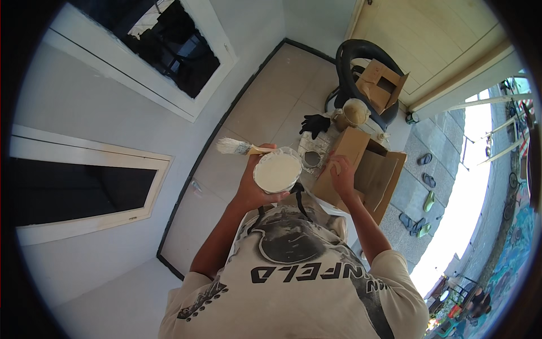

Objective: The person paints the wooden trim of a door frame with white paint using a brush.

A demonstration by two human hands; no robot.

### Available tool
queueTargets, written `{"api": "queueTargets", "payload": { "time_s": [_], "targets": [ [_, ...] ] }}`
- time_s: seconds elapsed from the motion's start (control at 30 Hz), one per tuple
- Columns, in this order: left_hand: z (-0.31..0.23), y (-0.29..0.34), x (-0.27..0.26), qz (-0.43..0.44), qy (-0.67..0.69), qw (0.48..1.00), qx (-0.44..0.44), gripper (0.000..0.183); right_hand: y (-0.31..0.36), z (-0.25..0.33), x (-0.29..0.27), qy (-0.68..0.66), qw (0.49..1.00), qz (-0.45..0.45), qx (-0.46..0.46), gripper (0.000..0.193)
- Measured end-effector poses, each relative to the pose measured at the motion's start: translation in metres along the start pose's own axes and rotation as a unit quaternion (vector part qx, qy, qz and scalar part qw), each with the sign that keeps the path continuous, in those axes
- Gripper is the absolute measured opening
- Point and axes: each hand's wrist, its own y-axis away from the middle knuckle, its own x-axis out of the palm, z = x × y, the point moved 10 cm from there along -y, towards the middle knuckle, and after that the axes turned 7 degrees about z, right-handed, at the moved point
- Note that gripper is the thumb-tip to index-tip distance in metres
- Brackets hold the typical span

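Observation:
My left hand [252, 190] is wrapped round a tub of off-white paint [277, 171], held level in front of my chest. A paintbrush [234, 146] with pale, paint-coated bristles lies across that hand. Its bristles point left and its handle runs toward the tub's rim. To the right, my right hand [341, 171] hovers over the edge of a cardboard box [351, 148]. Its fingers are loosely bent and apart, with nothing seen in them. Whether they touch the box cannot be told. Just beyond the tub sits a small round container [311, 159] with a grey inside.
A black glove [314, 125] lies near a paint-smeared bucket [354, 112]. Behind them, a black-rimmed chair [345, 62] bears a second cardboard box [383, 85]. White-framed windows [164, 164] line the wall at left. Several sandals [429, 200] lie on the paving at right.

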Motion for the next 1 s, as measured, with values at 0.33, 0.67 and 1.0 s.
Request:
{"api": "queueTargets", "payload": {
  "time_s": [0.33, 0.67, 1.0],
  "targets": [
    [-0.018, 0.042, -0.043, -0.075, -0.052, 0.996, -0.004, 0.109, -0.069, 0.207, 0.02, -0.437, 0.854, 0.265, -0.103, 0.023],
    [-0.01, 0.061, -0.066, -0.005, -0.068, 0.998, -0.018, 0.109, -0.027, 0.265, 0.039, -0.453, 0.832, 0.31, -0.086, 0.027],
    [-0.016, 0.024, -0.024, 0.115, -0.095, 0.988, 0.042, 0.094, -0.033, 0.197, 0.033, -0.415, 0.869, 0.263, -0.052, 0.017]
  ]
}}
